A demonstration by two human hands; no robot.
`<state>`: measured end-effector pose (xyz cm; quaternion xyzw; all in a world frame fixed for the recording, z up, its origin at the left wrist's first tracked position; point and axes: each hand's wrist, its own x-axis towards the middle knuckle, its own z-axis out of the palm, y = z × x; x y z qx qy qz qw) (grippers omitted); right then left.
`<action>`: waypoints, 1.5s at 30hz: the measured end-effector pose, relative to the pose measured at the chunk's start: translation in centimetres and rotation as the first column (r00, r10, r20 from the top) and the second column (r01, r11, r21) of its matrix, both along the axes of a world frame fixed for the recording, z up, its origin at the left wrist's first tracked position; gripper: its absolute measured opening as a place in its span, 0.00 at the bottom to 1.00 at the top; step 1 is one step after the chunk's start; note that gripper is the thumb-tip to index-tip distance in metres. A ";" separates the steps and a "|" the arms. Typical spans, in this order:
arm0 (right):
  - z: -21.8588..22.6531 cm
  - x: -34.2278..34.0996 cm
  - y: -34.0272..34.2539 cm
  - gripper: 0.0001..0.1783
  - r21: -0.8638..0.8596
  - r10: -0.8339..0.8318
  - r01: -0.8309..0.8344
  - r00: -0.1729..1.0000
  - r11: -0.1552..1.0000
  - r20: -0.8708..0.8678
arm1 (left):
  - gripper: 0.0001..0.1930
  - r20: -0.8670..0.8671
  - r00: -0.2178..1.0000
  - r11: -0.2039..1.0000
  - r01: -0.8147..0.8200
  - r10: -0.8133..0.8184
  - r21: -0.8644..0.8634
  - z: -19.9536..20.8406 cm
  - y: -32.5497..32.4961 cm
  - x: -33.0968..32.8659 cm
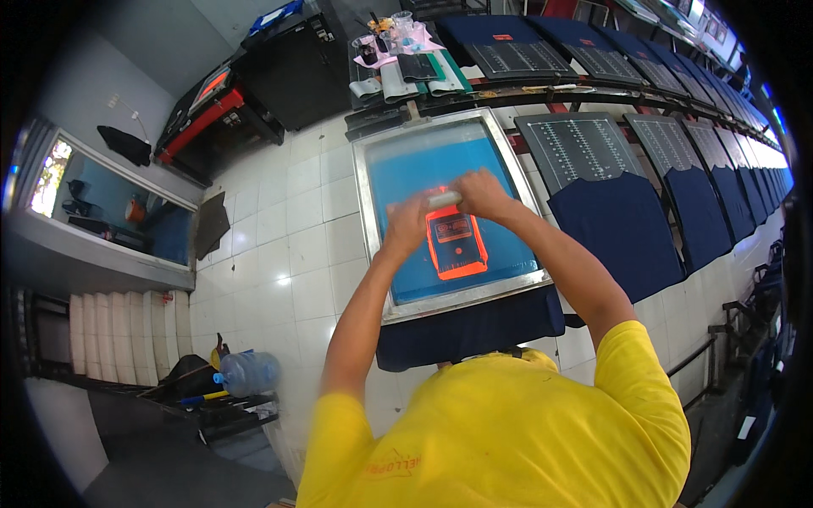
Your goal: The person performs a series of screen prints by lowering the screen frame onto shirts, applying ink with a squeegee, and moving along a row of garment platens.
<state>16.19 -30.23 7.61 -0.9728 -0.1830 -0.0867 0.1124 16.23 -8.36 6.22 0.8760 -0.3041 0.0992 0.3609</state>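
Observation:
A screen printing frame (369, 222) with a silver metal rim and blue mesh (517, 254) lies in front of me over a dark navy garment (474, 326). Both my hands grip a pale-handled squeegee (443, 201) across the mesh. My left hand (406, 224) is closed round its left end, and my right hand (483, 195) round its right end. Orange ink (461, 271) outlines a rectangular design just below the squeegee, on the side nearer to me. The squeegee's blade is mostly hidden by the hands and handle.
Black boards (580, 148) with navy garments (618, 233) stand in rows to the right. Beyond the frame sit several squeegees (394, 80) and plastic cups (402, 21). A water jug (248, 372) lies at lower left; a dark cabinet (292, 68) stands far left on the tiled floor (271, 216).

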 end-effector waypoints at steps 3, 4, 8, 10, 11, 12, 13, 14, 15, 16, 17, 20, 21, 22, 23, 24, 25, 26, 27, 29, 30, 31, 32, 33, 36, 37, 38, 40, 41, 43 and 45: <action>1.9 0.5 0.0 0.10 0.027 0.024 -0.029 0.986 0.999 0.163 | 0.22 0.076 0.997 0.995 -0.033 0.026 0.091 1.6 0.3 0.8; 2.6 0.5 0.1 0.09 0.008 0.028 -0.030 0.988 1.000 0.153 | 0.22 0.086 0.996 0.997 -0.033 0.027 0.073 2.1 0.3 0.9; 5.2 -0.2 -0.1 0.09 -0.019 0.049 -0.046 0.976 0.999 0.214 | 0.21 0.114 0.993 0.999 -0.028 0.023 0.036 4.5 0.2 0.3; 6.0 -1.3 0.1 0.08 0.001 0.066 -0.069 0.957 0.998 0.282 | 0.20 0.153 0.988 0.999 -0.035 0.029 0.039 4.7 0.4 -0.5; 6.5 -1.9 0.3 0.08 0.016 0.073 -0.083 0.946 0.996 0.315 | 0.20 0.193 0.981 0.998 -0.043 0.034 0.042 4.7 0.5 -1.0; 6.6 -2.6 0.5 0.08 0.029 0.079 -0.095 0.934 0.995 0.348 | 0.19 0.233 0.972 0.998 -0.049 0.038 0.043 4.6 0.6 -1.5; 6.4 -3.4 0.5 0.08 0.043 0.079 -0.101 0.931 0.994 0.357 | 0.18 0.233 0.972 0.998 -0.041 0.029 0.045 4.7 0.6 -2.3; 5.9 -4.6 0.4 0.09 0.057 0.080 -0.108 0.927 0.992 0.367 | 0.17 0.234 0.972 0.998 -0.034 0.022 0.047 4.7 0.5 -3.5; 5.3 -5.7 0.5 0.09 0.072 0.085 -0.120 0.922 0.990 0.377 | 0.16 0.234 0.972 0.998 -0.031 0.018 0.051 4.6 0.6 -4.8; 4.5 -7.0 0.5 0.10 0.100 0.090 -0.135 0.928 0.986 0.361 | 0.16 0.220 0.975 0.999 -0.026 0.015 0.043 4.1 0.6 -6.2; 3.3 -8.3 0.5 0.10 0.128 0.096 -0.149 0.933 0.981 0.346 | 0.15 0.206 0.978 0.999 -0.021 0.013 0.036 3.4 0.7 -7.8; -1.0 -12.4 0.9 0.11 0.127 0.081 -0.133 0.933 0.983 0.350 | 0.17 0.151 0.988 0.998 -0.021 0.011 0.063 0.6 0.9 -12.1; -2.1 -13.7 1.1 0.11 0.136 0.087 -0.137 0.943 0.981 0.322 | 0.19 0.128 0.992 0.996 -0.025 0.015 0.082 -0.5 1.1 -13.5; -3.0 -14.9 1.3 0.11 0.145 0.097 -0.145 0.950 0.979 0.296 | 0.19 0.092 0.995 0.996 -0.032 0.024 0.088 -1.4 1.4 -14.8; -3.7 -15.9 1.5 0.11 0.153 0.108 -0.153 0.957 0.976 0.268 | 0.19 0.056 0.998 0.995 -0.038 0.033 0.095 -2.2 1.5 -16.0; -4.5 -16.7 1.5 0.13 0.136 0.113 -0.151 0.961 0.979 0.252 | 0.20 0.020 0.999 0.994 -0.040 0.038 0.100 -2.9 1.6 -16.8; -5.0 -17.4 1.6 0.15 0.120 0.119 -0.150 0.965 0.981 0.236 | 0.19 0.021 0.999 0.994 -0.030 0.028 0.104 -3.3 1.8 -17.4; -5.5 -18.0 1.7 0.17 0.104 0.125 -0.150 0.968 0.983 0.218 | 0.19 0.020 1.000 0.994 -0.019 0.017 0.108 -3.7 1.9 -17.9; -5.3 -18.5 1.8 0.20 0.106 0.137 -0.160 0.971 0.981 0.197 | 0.19 0.022 1.000 0.994 -0.015 0.013 0.113 -4.0 2.0 -18.4; -4.9 -19.5 1.9 0.26 0.109 0.160 -0.178 0.975 0.978 0.153 | 0.19 -0.001 1.000 0.994 -0.017 0.017 0.110 -4.8 2.2 -19.5; -5.0 -19.7 1.8 0.32 0.063 0.184 -0.192 0.976 0.979 0.115 | 0.19 -0.008 1.000 0.994 -0.015 0.016 0.108 -5.0 2.3 -19.8; -5.1 -20.0 1.7 0.32 0.092 0.188 -0.199 0.975 0.976 0.116 | 0.19 -0.019 1.000 0.994 -0.014 0.016 0.106 -5.5 2.5 -20.2; -5.1 -20.3 1.8 0.33 0.120 0.191 -0.205 0.975 0.971 0.116 | 0.19 -0.030 0.999 0.994 -0.012 0.015 0.104 -5.9 2.8 -20.5; -5.1 -20.5 1.6 0.33 0.148 0.197 -0.213 0.974 0.966 0.116 | 0.19 -0.042 0.999 0.995 -0.012 0.017 0.101 -5.8 2.8 -20.6; -4.4 -20.5 1.0 0.32 0.285 0.215 -0.235 0.971 0.929 0.102 | 0.20 -0.066 0.998 0.997 0.011 -0.006 0.077 -5.2 3.1 -20.2; -4.1 -20.4 0.7 0.30 0.338 0.211 -0.236 0.971 0.911 0.109 | 0.21 -0.073 0.997 0.998 -0.025 0.029 0.052 -5.0 3.3 -19.9; -4.2 -20.3 -0.1 0.30 0.366 0.152 -0.178 0.984 0.913 0.098 | 0.22 -0.082 0.995 0.998 -0.060 0.062 0.028 -4.9 3.5 -19.6; -4.6 -19.6 -2.2 0.30 0.423 0.036 -0.065 0.997 0.904 0.075 | 0.25 -0.049 0.980 0.981 -0.193 0.194 0.023 -5.0 4.9 -18.4; -4.7 -19.1 -3.4 0.29 0.408 -0.066 0.023 0.994 0.913 0.090 | 0.26 -0.058 0.943 0.945 -0.328 0.326 -0.015 -5.6 5.6 -17.5; -4.7 -18.2 -6.2 0.28 0.378 -0.267 0.202 0.955 0.903 0.127 | 0.27 -0.093 0.819 0.814 -0.574 0.567 -0.091 -7.1 6.9 -15.9; -5.4 -17.8 -7.9 0.29 0.354 -0.440 0.384 0.894 0.853 0.090 | 0.29 -0.141 0.745 0.757 -0.650 0.652 0.067 -7.9 8.7 -14.4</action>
